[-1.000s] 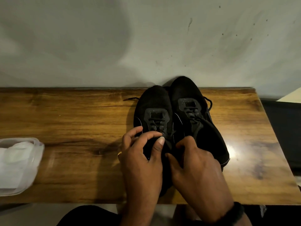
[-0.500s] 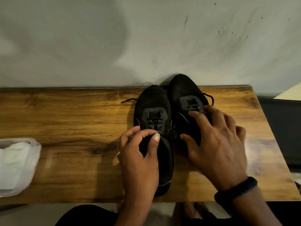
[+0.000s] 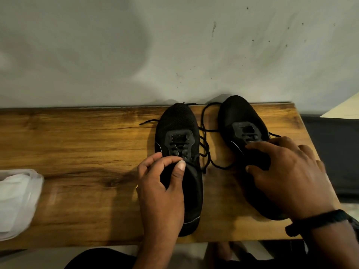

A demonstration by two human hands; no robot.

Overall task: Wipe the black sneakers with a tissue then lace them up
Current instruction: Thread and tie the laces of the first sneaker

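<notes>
Both black sneakers lay on the wooden tabletop (image 3: 77, 148), long axes running away from the person, toes at the wall (image 3: 136, 55) and heels toward the near edge. They stood apart, with loose round laces (image 3: 206, 152) tangled in the gap between them. The left sneaker (image 3: 177, 121) had a fine mesh toe and a smoother moulded panel round the eyelets. The left hand (image 3: 161, 189) sat over its collar, thumb and forefinger curled together in a pinch at the lowest eyelets; whether on a lace or the tongue edge was too dark to tell. The right hand (image 3: 291, 175), a dark wristband (image 3: 318, 220) behind it, gripped the right sneaker (image 3: 237, 111) across its middle, fingers bent over the lacing and thumb on the inner side. Each hand was nearest its own shoe, so lacing looked likely to start on the left one. A clear plastic tub of tissues (image 3: 17, 200) sat well off to the left.
</notes>
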